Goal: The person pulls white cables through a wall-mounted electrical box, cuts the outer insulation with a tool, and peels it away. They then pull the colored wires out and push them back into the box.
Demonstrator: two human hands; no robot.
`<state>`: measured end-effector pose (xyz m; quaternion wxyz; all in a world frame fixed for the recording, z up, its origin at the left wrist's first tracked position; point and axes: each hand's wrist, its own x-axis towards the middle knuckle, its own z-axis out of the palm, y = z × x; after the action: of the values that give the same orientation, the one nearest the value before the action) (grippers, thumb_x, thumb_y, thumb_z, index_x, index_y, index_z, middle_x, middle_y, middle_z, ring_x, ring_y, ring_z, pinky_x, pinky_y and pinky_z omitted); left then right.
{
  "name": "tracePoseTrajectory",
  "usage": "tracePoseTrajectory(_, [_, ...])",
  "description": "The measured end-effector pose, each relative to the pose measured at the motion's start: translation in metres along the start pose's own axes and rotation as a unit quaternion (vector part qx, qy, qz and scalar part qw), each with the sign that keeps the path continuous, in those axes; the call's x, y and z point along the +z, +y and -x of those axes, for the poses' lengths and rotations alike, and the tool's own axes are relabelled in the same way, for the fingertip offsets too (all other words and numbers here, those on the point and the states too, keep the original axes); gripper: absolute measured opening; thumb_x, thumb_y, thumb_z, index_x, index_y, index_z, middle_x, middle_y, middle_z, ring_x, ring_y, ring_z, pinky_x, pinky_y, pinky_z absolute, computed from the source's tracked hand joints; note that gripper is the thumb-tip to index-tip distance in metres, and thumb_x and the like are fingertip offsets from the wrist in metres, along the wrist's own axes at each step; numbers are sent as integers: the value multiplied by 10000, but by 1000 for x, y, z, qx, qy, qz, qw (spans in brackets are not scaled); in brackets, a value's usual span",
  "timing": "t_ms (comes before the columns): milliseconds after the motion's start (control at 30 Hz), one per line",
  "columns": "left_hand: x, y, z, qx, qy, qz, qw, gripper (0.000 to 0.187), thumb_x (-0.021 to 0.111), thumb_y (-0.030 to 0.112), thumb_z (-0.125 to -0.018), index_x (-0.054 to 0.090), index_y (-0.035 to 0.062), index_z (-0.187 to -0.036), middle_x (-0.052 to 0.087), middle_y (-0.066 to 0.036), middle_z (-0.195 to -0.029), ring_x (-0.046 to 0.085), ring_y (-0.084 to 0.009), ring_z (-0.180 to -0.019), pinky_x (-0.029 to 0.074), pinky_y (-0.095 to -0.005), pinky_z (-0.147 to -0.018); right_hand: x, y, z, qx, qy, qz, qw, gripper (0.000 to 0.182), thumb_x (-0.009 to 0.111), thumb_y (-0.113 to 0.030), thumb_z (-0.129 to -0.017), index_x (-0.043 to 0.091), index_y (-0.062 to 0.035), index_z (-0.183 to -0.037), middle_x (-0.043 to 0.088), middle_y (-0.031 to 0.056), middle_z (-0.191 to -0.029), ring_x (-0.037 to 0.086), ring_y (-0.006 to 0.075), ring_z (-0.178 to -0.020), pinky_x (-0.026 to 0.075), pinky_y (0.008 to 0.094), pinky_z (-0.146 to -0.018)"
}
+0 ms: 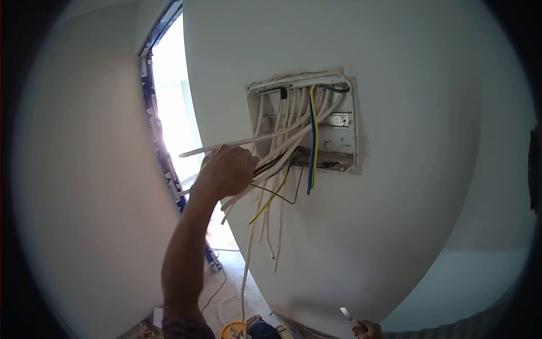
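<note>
My left hand (227, 171) is closed around some of the white cables (279, 148) that come out of a recessed wall box (355, 121). One cable sticks out to the left above the hand, and others hang below it. A blue wire and a yellow-green wire (314, 135) hang over the front of the box, apart from the hand. At the bottom edge, my right hand (370, 330) is wrapped round a tool with a pale, flat blade (346, 314). Its lower part is cut off by the frame.
A doorway frame with blue-and-white film (155, 121) stands left of the wall box. On the floor below are a yellow bucket (232, 330) holding items, a dark cable (221, 282) and a loose white cable. A dark object (535, 169) is at the right edge.
</note>
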<state>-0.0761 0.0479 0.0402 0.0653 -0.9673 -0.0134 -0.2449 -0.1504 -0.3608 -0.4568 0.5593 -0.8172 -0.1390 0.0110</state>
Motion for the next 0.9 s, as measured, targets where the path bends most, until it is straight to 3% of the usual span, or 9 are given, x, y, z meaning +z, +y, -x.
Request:
tracePoseTrajectory(67, [6,-13,-6,-40,-26,67,997,399,518,307,-1049,734,-28,-1071,727,-234,-1024,703,-383,-1043,494,-511,-1041,8,26,0,-30,12,5,999,387,746,-265,-962,708,33,-1207,703,114,-796,612,171,-690,514,350,-650])
tracePoseTrajectory(133, [16,-22,-16,96,-120,-28,988,401,509,310,-1054,727,-21,-1114,725,-237,-1059,685,-373,-1106,482,-495,-1061,8,36,1,-59,28,11,998,386,752,-264,-959,709,33,-1201,720,126,-817,635,176,-706,526,350,-662])
tracePoseTrajectory(167, [11,-15,-11,27,-123,31,992,416,516,341,-1048,744,-5,-1078,730,-226,-1037,699,-353,-1063,504,-489,-1028,4,31,0,-23,-6,33,999,390,758,-269,-955,710,35,-1195,738,149,-863,665,188,-746,543,353,-687])
tracePoseTrajectory(200, [3,-7,-7,28,-122,30,992,416,516,341,-1048,744,-5,-1078,730,-226,-1037,699,-353,-1063,504,-489,-1028,0,28,-1,13,-40,57,998,395,765,-273,-950,712,37,-1189,756,171,-908,695,200,-787,559,355,-712])
tracePoseTrajectory(300, [-15,7,-1,-43,-109,47,992,403,601,364,-1008,752,-6,-963,735,-202,-928,717,-334,-935,539,-486,-931,9,58,-4,-1,-16,23,1000,401,779,-273,-936,716,34,-1188,767,214,-992,735,238,-865,577,370,-755])
tracePoseTrajectory(367, [-24,12,5,-68,-75,17,995,325,739,299,-904,696,-10,-815,703,-179,-790,701,-319,-802,547,-433,-780,0,31,-3,18,-26,36,999,403,775,-274,-937,716,33,-1191,765,223,-1011,742,265,-886,581,385,-765])
tracePoseTrajectory(533, [-42,50,41,-27,-12,55,998,328,731,281,-885,672,-23,-779,667,-170,-728,659,-321,-695,521,-464,-720,-7,19,0,72,-41,56,995,418,766,-299,-942,715,29,-1195,757,247,-1064,753,332,-956,588,421,-808])
tracePoseTrajectory(633, [-34,55,54,65,106,-11,992,285,689,246,-895,646,-3,-762,605,-155,-727,611,-334,-638,506,-493,-684,-5,30,1,30,-38,71,996,432,752,-319,-950,712,29,-1202,754,248,-1083,750,345,-993,587,431,-834])
tracePoseTrajectory(900, [-58,41,43,39,188,-276,942,206,651,185,-921,659,18,-801,679,-132,-771,711,-301,-734,557,-442,-666,-7,38,9,54,-42,70,995,416,747,-318,-949,716,10,-1204,753,243,-1100,746,355,-983,576,440,-856])
